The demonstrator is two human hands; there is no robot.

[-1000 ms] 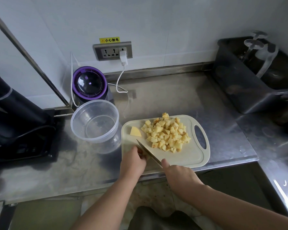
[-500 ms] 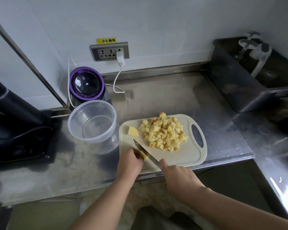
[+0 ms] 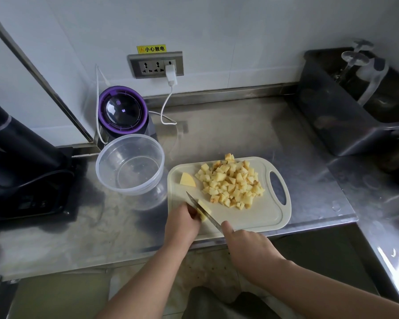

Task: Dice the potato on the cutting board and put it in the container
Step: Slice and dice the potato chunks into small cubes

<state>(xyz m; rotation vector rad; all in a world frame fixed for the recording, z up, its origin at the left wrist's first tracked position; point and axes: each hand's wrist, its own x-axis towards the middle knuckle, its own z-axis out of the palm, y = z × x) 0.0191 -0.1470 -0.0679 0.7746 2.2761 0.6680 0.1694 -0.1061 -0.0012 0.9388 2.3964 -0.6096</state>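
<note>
Our left hand (image 3: 182, 221) pins the potato piece (image 3: 206, 208), our right hand (image 3: 247, 244) grips the knife (image 3: 194, 201); we should keep the left clear of its edge, cutting evenly.

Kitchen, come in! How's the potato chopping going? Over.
Left hand pins a potato piece, right hand grips the knife, mid-cut. Diced pile and one wedge on the cutting board; container empty. Nothing in the way.

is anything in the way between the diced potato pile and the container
Only a loose potato wedge on the cutting board, lying between the diced pile and the open container. Nothing else visible stands in that path.
</note>
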